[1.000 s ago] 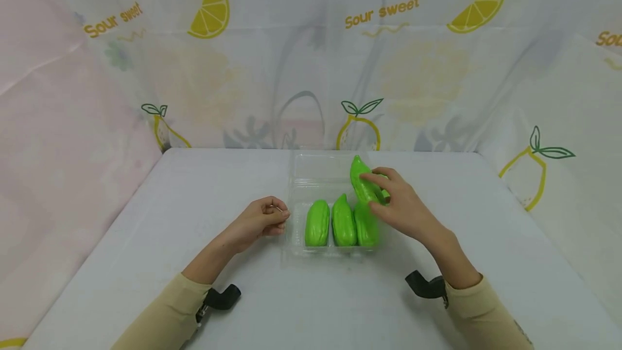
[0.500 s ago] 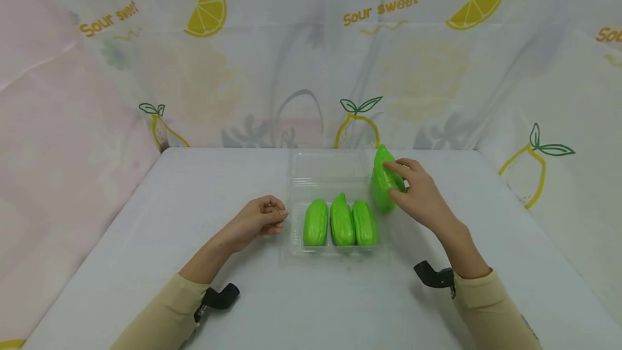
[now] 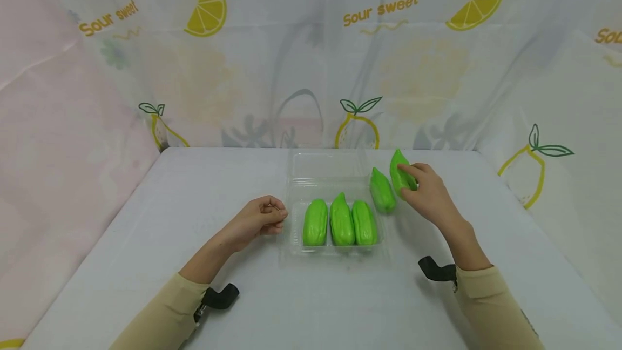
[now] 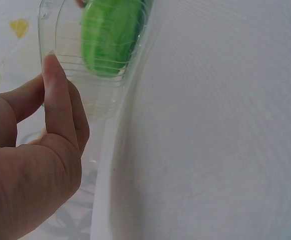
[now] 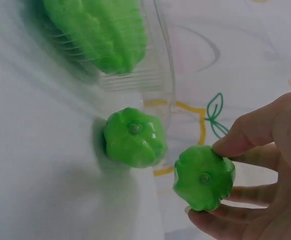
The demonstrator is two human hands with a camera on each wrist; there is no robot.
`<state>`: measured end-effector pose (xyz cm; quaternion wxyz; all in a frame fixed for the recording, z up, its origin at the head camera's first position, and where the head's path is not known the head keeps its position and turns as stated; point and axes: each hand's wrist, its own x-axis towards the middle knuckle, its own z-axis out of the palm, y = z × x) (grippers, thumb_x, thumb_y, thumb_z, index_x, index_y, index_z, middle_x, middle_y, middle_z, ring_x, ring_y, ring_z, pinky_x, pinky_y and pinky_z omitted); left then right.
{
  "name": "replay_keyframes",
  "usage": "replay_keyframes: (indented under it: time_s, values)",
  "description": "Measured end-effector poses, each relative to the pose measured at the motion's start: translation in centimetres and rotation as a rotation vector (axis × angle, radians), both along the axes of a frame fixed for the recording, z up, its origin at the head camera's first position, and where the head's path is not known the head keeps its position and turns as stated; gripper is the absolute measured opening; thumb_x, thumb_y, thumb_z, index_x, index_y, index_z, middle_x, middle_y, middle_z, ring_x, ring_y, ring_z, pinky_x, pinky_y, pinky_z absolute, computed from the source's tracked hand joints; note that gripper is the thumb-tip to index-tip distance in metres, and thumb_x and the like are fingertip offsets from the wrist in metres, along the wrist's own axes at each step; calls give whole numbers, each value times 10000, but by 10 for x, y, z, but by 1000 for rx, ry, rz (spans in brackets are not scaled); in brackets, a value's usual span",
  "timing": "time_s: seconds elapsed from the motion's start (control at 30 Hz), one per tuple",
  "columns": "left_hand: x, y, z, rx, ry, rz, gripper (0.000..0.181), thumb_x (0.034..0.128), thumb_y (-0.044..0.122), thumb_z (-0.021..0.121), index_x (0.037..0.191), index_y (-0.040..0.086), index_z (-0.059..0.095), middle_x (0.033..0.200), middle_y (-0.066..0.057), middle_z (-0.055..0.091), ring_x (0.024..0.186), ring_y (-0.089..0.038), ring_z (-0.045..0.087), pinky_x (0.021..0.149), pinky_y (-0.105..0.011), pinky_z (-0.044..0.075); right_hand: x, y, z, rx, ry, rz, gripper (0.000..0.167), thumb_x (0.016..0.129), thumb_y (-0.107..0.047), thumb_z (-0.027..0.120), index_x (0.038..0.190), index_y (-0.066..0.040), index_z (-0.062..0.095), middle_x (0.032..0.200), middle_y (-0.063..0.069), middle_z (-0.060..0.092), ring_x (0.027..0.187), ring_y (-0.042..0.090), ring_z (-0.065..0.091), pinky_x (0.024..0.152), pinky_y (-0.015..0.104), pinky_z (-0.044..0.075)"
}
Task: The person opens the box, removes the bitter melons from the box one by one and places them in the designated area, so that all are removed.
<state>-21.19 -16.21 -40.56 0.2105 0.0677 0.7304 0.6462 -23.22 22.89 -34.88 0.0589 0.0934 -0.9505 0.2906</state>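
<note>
My right hand (image 3: 425,193) holds a ribbed green gourd (image 3: 400,170) with a pointed tip, between thumb and fingers, right of the clear plastic box (image 3: 311,250). In the right wrist view the held gourd (image 5: 204,177) hangs beside a second gourd (image 5: 135,137) on the table. That second gourd (image 3: 382,192) lies just outside the box's right side. Inside the box stand three more gourds (image 3: 342,223) in a row. My left hand (image 3: 257,224) pinches the box's left rim; the left wrist view shows its fingertips (image 4: 52,65) at that clear edge.
The box's clear lid (image 3: 325,165) lies folded back behind it. A white cloth covers the table (image 3: 194,188). Behind rises a curtain (image 3: 272,69) printed with lemons, with more cloth at both sides. Each wrist wears a black camera mount (image 3: 221,296).
My right hand has moved right from over the box, carrying a gourd with it. The gourd on the table beside the box, earlier mostly covered, now shows. The left hand stays put.
</note>
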Motion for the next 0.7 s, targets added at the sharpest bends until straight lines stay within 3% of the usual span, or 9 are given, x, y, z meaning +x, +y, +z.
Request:
replay_keyframes:
  time_s: [0.27,0.7]
  values:
    - [0,0,-1,2,0,0,242,989,153,618,1121,-7,494,821,1,560,712,-52,575,662,-160,567,-6,4,-11,26,-75,-16,601,855,-77,515,1449,-1,465,1446,322,394,1256,495,450,906,586,458]
    - [0,0,-1,6,-2,2,228,988,145,619,1113,-1,495,811,7,562,694,-48,578,652,-160,566,-18,9,-33,58,-97,-12,590,847,-65,511,1429,27,475,1424,349,422,1286,544,431,1015,656,419]
